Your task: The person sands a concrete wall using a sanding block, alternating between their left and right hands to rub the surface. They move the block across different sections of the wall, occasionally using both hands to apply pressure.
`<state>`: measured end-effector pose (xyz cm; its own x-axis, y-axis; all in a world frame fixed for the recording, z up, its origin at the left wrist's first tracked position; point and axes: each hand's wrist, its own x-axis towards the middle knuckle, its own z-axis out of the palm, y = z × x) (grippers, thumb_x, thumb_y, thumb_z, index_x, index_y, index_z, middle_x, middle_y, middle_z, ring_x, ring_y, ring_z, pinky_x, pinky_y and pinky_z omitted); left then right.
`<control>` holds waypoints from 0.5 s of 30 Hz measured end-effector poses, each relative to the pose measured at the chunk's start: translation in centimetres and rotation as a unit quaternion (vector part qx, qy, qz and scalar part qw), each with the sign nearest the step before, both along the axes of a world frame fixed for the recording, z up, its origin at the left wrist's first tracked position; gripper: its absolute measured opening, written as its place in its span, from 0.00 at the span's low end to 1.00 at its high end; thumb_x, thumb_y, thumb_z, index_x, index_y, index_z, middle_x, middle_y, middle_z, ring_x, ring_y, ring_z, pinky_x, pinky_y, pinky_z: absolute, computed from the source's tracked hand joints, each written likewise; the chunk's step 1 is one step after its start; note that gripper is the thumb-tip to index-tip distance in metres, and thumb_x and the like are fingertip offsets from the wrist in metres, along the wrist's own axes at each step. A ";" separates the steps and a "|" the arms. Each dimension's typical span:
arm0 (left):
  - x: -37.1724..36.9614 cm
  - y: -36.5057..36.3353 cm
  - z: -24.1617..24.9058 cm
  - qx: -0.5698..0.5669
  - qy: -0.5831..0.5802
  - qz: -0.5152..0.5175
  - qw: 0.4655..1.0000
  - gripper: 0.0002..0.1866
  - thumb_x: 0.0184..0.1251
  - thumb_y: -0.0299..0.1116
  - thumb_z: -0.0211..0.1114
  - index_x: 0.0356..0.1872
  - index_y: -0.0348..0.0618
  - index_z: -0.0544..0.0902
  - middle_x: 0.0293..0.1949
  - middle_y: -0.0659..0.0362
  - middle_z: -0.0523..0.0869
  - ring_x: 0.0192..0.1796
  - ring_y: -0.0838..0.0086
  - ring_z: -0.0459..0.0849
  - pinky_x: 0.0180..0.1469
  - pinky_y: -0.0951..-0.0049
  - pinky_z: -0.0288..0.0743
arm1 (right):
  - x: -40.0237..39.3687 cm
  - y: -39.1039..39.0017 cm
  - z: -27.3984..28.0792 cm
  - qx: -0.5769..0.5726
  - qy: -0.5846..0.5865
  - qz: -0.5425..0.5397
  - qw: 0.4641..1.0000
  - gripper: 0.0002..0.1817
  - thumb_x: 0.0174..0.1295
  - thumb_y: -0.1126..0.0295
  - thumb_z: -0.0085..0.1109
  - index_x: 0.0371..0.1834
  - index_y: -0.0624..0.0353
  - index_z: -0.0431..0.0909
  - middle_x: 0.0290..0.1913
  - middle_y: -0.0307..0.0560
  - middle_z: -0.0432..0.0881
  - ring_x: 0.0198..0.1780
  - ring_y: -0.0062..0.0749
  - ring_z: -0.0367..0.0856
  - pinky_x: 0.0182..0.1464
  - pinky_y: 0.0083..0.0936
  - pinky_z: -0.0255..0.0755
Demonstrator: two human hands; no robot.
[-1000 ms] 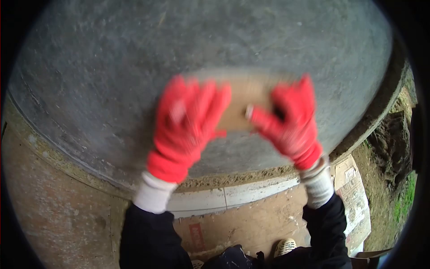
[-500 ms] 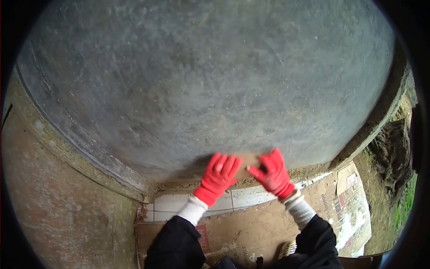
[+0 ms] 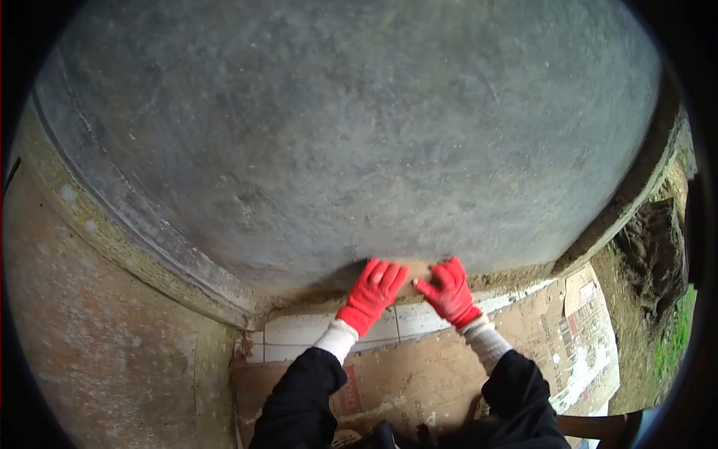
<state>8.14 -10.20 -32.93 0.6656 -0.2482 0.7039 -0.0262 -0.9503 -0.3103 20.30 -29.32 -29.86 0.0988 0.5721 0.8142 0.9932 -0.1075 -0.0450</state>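
Note:
My left hand [image 3: 374, 293], in a red glove with a white cuff, bends its fingers over the left end of a flat brown piece [image 3: 416, 271] at the near edge of the grey slab [image 3: 389, 150]. At the other end of the piece is my right hand [image 3: 450, 293], gloved the same way, its fingers curled and its thumb pointing inward. The brown piece lies against the slab surface and shows only between the gloves. Its material I cannot make out.
Flattened cardboard [image 3: 396, 389] covers white tiles [image 3: 299, 329] below the slab. A worn wall [image 3: 105, 299] rises at the left. A raised rim [image 3: 628, 202] bounds the slab at the right, beside a dark crumpled heap [image 3: 652, 254] and bare ground.
My hands have drawn slightly closer together, the left shifting right and the right a little left and down. The brown piece stays between them. The camera view has shifted slightly.

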 end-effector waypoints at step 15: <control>-1.0 2.5 20.3 0.018 -0.096 -0.032 0.995 0.46 0.30 0.40 0.80 0.63 0.53 0.76 0.63 0.61 0.71 0.66 0.62 0.67 0.68 0.50 0.63 | -0.3 3.6 17.4 0.107 -0.161 -0.021 0.981 0.28 0.39 0.68 0.76 0.49 0.46 0.83 0.42 0.49 0.74 0.41 0.47 0.74 0.49 0.55 0.68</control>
<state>7.15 -7.72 -12.65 0.5016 -0.3138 0.8062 -0.0235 -0.9365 -0.3499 20.01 -25.71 -12.42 -0.1633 0.3847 0.9085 0.9547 -0.1706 0.2439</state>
